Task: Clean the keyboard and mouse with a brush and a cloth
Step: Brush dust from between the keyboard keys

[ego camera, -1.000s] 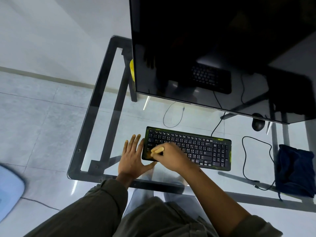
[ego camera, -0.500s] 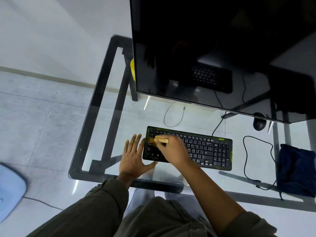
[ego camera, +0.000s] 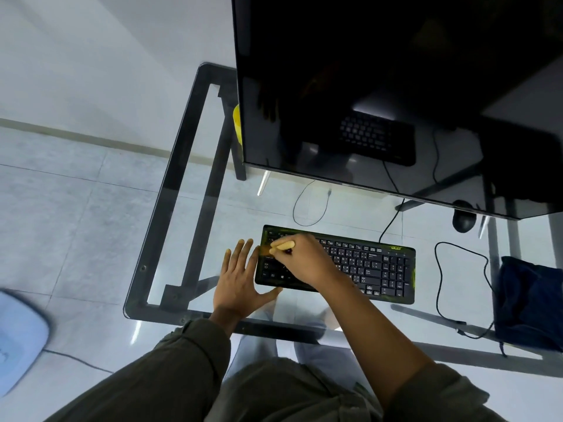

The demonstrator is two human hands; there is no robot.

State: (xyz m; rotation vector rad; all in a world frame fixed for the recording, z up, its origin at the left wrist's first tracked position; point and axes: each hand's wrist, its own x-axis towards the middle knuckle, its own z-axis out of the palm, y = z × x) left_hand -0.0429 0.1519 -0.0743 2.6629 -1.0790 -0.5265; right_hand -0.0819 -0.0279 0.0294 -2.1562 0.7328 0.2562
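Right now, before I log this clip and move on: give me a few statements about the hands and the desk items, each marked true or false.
1. The right hand holds the brush over the left end of the keyboard. True.
2. The left hand lies flat, fingers straight, on the glass desk beside the keyboard's left edge. True.
3. The mouse rests on top of the keyboard. False: it sits apart on the desk, far right, by the monitor's lower edge.
4. The left hand grips the dark blue cloth. False: the cloth lies untouched at the desk's right side.
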